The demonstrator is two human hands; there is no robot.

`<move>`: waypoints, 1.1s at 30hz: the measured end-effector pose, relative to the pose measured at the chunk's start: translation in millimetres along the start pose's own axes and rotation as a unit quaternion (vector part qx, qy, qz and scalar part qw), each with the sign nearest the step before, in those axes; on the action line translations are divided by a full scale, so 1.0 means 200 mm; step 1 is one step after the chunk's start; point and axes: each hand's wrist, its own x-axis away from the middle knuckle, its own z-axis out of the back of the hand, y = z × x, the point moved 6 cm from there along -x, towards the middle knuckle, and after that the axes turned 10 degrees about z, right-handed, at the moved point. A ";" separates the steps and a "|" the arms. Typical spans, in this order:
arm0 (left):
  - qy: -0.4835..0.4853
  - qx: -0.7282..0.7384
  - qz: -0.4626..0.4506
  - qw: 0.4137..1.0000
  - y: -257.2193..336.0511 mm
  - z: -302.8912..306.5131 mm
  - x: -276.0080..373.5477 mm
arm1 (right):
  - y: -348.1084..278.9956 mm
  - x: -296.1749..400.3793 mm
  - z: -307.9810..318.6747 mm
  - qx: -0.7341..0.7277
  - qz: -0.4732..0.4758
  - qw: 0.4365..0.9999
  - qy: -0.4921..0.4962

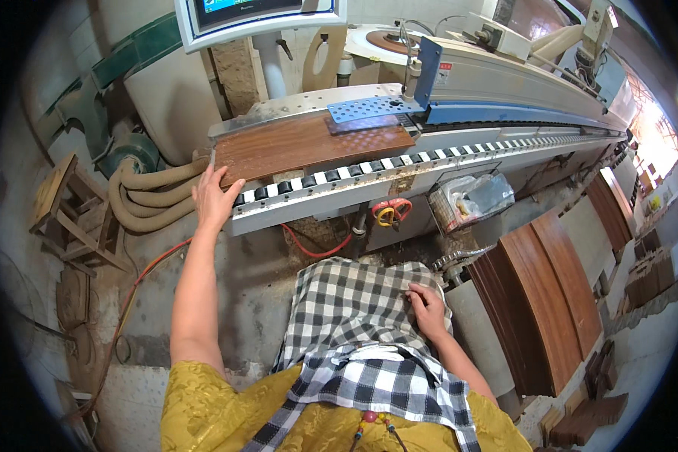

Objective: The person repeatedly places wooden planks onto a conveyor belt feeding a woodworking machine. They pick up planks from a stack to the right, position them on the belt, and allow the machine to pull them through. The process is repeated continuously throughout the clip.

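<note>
A brown wood-grain board lies flat on the infeed end of a long woodworking machine, probably an edge bander, its right part beneath a blue perforated guard plate. My left hand rests with fingers spread at the board's near left corner, its thumb pointing along the front edge. In front of the board runs a rail of black and white rollers. My right hand is by my lap, against the checked apron, fingers loosely curled; nothing shows in it.
Stacked brown boards stand at the right on rollers. A wire basket with plastic bags and red- and yellow-handled scissors hang below the rail. Left are ribbed hoses, a wooden stool and a red hose across the floor. A screen stands behind.
</note>
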 end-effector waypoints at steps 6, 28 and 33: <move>0.021 -0.037 0.025 0.999 0.05 0.03 0.01 | -0.13 0.00 -0.02 0.103 0.120 0.987 0.034; 0.021 -0.085 -0.044 0.995 0.46 -0.21 0.11 | -0.24 -0.47 0.82 0.593 0.149 0.778 0.144; 0.026 -0.085 -0.050 0.995 0.45 -0.23 0.11 | -0.23 -0.41 0.77 0.595 0.175 0.775 0.117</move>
